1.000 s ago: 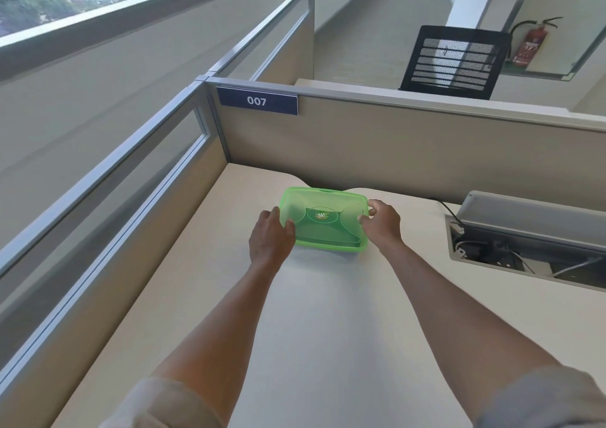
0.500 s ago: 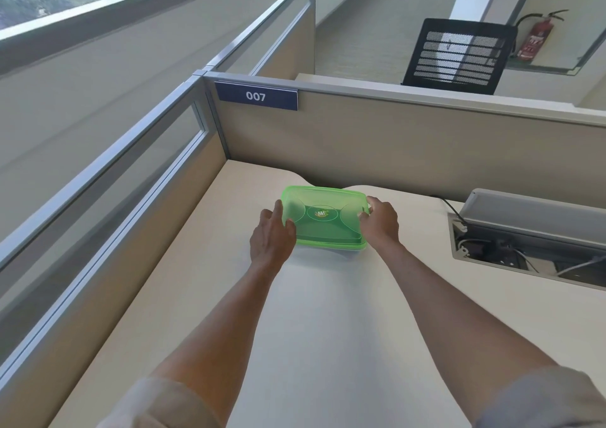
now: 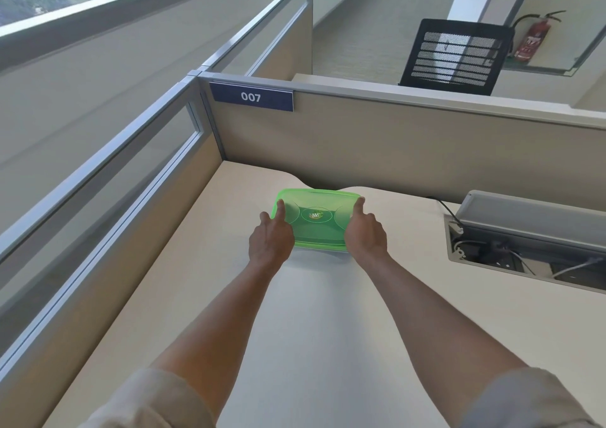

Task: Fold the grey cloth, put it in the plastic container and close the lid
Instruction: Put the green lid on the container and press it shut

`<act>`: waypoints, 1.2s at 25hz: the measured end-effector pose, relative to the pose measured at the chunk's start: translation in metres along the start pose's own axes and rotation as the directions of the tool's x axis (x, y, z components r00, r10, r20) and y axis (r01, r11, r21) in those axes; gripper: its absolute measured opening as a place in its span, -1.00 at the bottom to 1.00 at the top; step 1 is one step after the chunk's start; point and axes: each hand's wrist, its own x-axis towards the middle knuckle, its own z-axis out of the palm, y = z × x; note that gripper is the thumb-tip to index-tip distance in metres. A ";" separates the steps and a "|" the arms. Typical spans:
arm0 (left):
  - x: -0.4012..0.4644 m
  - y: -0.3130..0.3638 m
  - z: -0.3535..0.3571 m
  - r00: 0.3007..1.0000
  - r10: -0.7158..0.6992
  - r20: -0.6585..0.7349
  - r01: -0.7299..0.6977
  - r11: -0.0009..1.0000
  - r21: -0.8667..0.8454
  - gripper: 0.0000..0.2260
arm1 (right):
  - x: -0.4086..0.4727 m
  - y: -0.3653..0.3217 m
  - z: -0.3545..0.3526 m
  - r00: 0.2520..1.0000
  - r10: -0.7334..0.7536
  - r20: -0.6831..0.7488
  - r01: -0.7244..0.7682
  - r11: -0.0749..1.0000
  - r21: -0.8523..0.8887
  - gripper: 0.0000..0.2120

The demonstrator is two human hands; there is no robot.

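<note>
A pale cream desk (image 3: 328, 329) fills the cubicle, walled by beige partitions (image 3: 393, 152); a dark blue plate reading 007 (image 3: 251, 96) hangs at 11 o'clock. The green plastic container (image 3: 316, 221), lid on, sits mid-desk at 12 o'clock. The left hand (image 3: 270, 235) clasps its left side, the right hand (image 3: 365, 234) its right side, thumbs pressed on the lid. An open cable tray (image 3: 524, 247) lies at 2 o'clock. Beyond the partition stand a black mesh chair (image 3: 455, 56) and a red fire extinguisher (image 3: 531, 38). The grey cloth is not visible.
</note>
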 end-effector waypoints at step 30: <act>-0.008 0.008 0.014 1.000 -0.023 0.017 0.026 0.973 -0.229 -0.45 | 0.008 0.029 0.003 0.998 0.037 0.045 -0.046 0.973 0.228 -0.53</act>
